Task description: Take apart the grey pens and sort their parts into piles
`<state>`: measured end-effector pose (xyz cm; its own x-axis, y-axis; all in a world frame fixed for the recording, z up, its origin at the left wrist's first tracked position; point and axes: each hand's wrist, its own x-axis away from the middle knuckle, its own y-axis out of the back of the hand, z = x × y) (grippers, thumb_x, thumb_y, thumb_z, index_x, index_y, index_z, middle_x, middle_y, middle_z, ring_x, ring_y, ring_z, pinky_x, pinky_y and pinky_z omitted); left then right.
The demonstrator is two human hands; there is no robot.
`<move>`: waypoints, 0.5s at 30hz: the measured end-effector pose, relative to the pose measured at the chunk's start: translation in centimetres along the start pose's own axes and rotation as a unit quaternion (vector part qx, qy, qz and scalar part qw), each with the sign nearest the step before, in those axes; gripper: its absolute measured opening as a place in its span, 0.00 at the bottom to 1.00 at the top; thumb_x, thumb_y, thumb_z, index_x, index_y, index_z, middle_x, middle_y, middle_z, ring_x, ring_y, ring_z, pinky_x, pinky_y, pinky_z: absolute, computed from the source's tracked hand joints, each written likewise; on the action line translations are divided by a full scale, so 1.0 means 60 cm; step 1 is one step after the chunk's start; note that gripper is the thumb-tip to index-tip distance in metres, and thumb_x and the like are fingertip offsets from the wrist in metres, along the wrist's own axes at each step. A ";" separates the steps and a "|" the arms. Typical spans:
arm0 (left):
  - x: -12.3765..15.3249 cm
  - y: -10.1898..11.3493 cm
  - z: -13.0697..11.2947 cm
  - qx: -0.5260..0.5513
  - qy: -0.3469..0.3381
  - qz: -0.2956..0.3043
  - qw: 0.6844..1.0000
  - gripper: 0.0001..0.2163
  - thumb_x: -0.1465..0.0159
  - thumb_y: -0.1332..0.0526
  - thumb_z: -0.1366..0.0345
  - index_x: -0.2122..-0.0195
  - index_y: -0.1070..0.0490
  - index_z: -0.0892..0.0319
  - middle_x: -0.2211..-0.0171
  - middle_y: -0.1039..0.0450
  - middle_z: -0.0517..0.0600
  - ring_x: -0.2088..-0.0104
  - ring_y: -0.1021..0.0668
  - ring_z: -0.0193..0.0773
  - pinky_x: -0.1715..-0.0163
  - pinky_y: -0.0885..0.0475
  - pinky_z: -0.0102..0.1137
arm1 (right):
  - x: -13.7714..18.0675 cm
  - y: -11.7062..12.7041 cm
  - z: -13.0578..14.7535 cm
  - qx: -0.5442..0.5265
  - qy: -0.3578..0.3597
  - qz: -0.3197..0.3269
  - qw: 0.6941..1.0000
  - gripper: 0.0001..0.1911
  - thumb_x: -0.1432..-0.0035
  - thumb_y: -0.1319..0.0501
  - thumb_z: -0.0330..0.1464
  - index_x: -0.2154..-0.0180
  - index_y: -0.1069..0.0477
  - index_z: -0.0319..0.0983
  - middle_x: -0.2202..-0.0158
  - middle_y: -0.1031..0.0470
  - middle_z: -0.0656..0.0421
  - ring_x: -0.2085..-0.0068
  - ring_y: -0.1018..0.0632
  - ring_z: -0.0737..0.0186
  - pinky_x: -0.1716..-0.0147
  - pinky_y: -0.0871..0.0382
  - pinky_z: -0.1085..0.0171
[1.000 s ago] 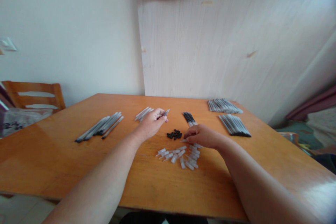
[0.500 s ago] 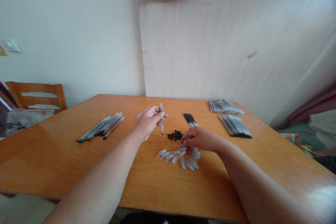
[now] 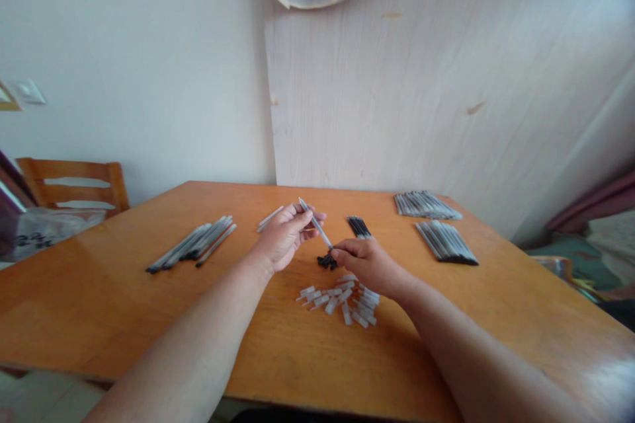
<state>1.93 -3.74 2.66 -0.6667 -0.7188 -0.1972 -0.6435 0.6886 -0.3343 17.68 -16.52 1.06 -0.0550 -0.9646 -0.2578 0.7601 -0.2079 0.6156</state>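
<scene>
My left hand (image 3: 288, 238) pinches a slim translucent pen (image 3: 316, 225) between thumb and fingers, its pointed end tilted up to the left. At the pen's lower end, the thumb and fingers of my right hand (image 3: 364, 261) are closed; whether they also hold a small part is hidden. Just beneath these fingertips lies a small heap of black plugs (image 3: 325, 262). Nearer to me, several frosted clear pen caps (image 3: 342, 297) are spread on the table, partly under my right hand. Behind that hand lies a bundle of black-ended pens (image 3: 358, 226), partly covered.
On the wooden table (image 3: 188, 337), a pile of pens (image 3: 198, 241) lies at left and loose clear tubes (image 3: 269, 219) behind my left hand. Two rows sit at right, a far bundle (image 3: 426, 203) and a nearer one (image 3: 446, 241). A chair (image 3: 74, 188) stands at far left.
My right hand has moved up and left from beside the caps and black plugs to the pen's lower end. The pen has tilted from upright, its lower end swinging right.
</scene>
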 end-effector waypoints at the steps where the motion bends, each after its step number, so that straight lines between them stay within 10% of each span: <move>1: 0.001 -0.001 -0.001 0.004 0.002 0.001 1.000 0.10 0.41 0.36 0.65 0.60 0.33 0.61 0.59 0.23 0.55 0.62 0.22 0.34 0.64 0.29 0.28 | 0.000 -0.002 0.000 -0.013 -0.007 -0.002 1.000 0.17 0.39 0.46 0.42 0.72 0.29 0.37 0.78 0.36 0.63 0.75 0.36 0.68 0.75 0.45 0.67; 15: 0.009 -0.012 -0.002 -0.062 0.046 0.032 0.997 0.13 0.42 0.34 0.61 0.61 0.32 0.62 0.61 0.23 0.55 0.63 0.21 0.37 0.64 0.28 0.31 | 0.002 -0.004 0.004 -0.069 -0.048 -0.052 0.995 0.17 0.41 0.45 0.45 0.73 0.32 0.38 0.78 0.37 0.63 0.76 0.38 0.68 0.76 0.45 0.67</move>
<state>2.01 -4.61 2.90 -0.7361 -0.6648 -0.1274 -0.6358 0.7436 -0.2070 17.35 -16.63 1.06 -0.1955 -0.9513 -0.2383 0.8288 -0.2902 0.4784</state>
